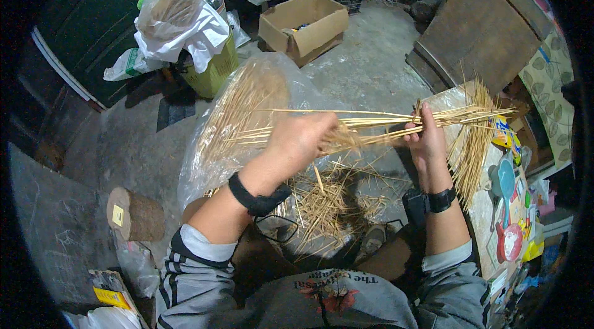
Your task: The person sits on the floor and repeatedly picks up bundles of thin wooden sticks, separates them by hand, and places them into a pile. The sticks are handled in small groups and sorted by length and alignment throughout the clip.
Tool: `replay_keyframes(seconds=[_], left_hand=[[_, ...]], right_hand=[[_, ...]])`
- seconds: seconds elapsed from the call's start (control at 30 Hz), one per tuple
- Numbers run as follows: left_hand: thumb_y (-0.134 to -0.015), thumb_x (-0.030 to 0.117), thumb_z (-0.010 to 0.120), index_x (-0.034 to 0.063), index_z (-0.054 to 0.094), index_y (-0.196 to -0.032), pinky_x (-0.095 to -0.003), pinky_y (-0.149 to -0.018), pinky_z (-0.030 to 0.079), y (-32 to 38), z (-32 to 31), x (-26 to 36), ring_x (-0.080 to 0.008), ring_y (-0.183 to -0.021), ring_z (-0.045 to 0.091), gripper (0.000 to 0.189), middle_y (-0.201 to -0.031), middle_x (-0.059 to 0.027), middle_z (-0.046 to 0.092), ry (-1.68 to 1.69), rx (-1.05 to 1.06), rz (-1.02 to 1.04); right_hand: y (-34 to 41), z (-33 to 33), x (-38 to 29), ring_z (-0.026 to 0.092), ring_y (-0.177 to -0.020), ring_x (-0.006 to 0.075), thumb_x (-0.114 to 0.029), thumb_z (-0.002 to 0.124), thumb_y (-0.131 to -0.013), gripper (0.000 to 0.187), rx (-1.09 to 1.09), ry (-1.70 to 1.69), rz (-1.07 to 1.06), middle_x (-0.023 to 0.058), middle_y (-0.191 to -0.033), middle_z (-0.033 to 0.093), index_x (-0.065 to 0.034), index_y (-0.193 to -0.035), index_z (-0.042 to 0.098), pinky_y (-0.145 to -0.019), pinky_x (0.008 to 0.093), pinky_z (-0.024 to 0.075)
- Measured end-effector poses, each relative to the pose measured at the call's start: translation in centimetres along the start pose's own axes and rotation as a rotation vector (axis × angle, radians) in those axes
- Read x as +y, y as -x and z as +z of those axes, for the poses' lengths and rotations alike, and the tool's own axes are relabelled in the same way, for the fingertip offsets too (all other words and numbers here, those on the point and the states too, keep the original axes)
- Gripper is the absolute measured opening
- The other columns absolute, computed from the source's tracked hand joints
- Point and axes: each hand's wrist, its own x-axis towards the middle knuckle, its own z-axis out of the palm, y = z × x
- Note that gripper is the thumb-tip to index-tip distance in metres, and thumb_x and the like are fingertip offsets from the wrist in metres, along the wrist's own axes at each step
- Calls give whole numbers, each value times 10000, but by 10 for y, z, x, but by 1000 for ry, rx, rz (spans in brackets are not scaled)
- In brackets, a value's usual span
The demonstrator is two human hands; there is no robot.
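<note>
A bundle of dry straw stalks stretches across in front of me. Around its right part my right hand is closed, the thumb pointing up along the stalks. My left hand, blurred, is curled at the bundle's left part, with frayed straw leaf by its fingers. Exactly which strands it grips is partly hidden. Below the hands, a loose heap of short straw pieces lies on the floor between my legs. Beyond my left hand rests a clear plastic bag with long straw in it.
At right, more straw lies across a low table holding a blue ladle and a red pan. An open cardboard box, a green bin and a log stump stand on the concrete floor.
</note>
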Motion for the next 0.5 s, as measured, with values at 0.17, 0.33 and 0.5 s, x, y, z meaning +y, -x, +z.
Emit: replay_keyframes(seconds=[0.17, 0.33, 0.5], left_hand=[[-771, 102, 559, 105, 551, -952, -374, -570, 494, 2, 24, 3, -279, -734, 629, 181, -809, -82, 619, -218, -12, 75], [-771, 119, 566, 103, 565, -905, -366, -560, 490, 1, 29, 0, -261, -716, 621, 135, -764, -68, 591, -224, 35, 103], [-755, 158, 612, 115, 590, -902, -374, -565, 490, 1, 28, 0, -273, -726, 614, 155, -782, -63, 582, -124, 70, 73]], right_hand=[[1, 3, 3, 418, -411, 100, -351, 511, -937, 309, -54, -35, -2, 59, -579, 528, -52, -859, 506, -421, 254, 435], [5, 6, 1, 411, -399, 101, -343, 514, -935, 304, -47, -7, 36, 55, -578, 530, -51, -847, 516, -414, 260, 434], [8, 9, -3, 408, -401, 89, -317, 538, -926, 273, -17, -33, 28, 43, -576, 524, -53, -857, 520, -410, 234, 424]])
